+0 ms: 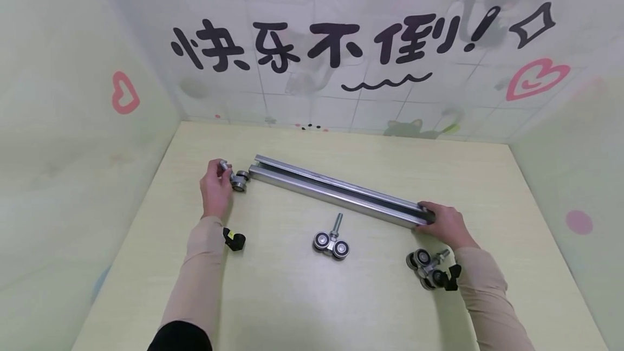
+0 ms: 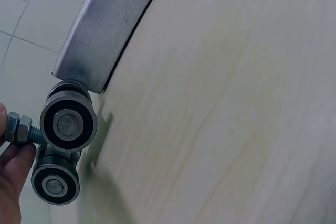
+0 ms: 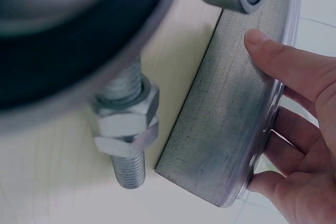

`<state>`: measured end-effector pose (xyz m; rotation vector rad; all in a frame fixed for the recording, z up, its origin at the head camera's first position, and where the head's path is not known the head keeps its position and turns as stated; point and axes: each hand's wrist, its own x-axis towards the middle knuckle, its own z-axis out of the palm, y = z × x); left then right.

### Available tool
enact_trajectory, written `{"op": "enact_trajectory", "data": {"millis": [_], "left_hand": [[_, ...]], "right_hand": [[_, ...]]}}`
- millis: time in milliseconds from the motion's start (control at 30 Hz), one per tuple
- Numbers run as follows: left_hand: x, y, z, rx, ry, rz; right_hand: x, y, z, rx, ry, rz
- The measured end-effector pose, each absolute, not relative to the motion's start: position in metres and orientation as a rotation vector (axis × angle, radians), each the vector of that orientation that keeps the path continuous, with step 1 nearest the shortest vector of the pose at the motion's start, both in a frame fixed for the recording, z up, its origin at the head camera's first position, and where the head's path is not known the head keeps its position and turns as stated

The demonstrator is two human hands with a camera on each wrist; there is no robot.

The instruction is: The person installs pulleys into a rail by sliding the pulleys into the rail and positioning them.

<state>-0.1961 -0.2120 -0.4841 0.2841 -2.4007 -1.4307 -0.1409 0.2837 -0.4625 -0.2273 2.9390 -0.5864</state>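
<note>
My left hand (image 1: 216, 188) pinches the threaded bolt of a roller trolley (image 1: 239, 182). Two of the trolley's wheels stand right at the left end of a metal channel rail (image 1: 331, 197); in the left wrist view the upper wheel (image 2: 68, 124) overlaps the rail's end, and I cannot tell whether any wheel is inside. The rail lies slanted across the table with its slot facing up. At its right end my right hand (image 1: 449, 226) grips it, thumb on one side wall and fingers on the other, as the right wrist view shows.
A second roller trolley (image 1: 332, 245) lies mid-table in front of the rail, bolt pointing back. Another trolley (image 1: 425, 270), with nuts on its bolt, lies beside my right wrist. Printed wall sheets (image 1: 312, 107) border the table (image 1: 283, 297) at the back and sides.
</note>
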Motion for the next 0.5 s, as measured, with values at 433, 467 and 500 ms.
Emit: {"op": "enact_trajectory", "data": {"millis": [433, 467, 500], "left_hand": [[-0.204, -0.2162, -0.4827, 0.318, -2.391, -1.462], [-0.2048, -0.2161, -0.4826, 0.317, -2.389, -1.47], [-0.2057, -0.2161, -0.4826, 0.316, -2.386, -1.475]], "right_hand": [[-0.1392, 0.2822, -0.4604, -0.206, 2.936, -0.594], [-0.139, 0.2823, -0.4605, -0.202, 2.935, -0.593], [-0.1389, 0.2823, -0.4605, -0.201, 2.934, -0.592]]}}
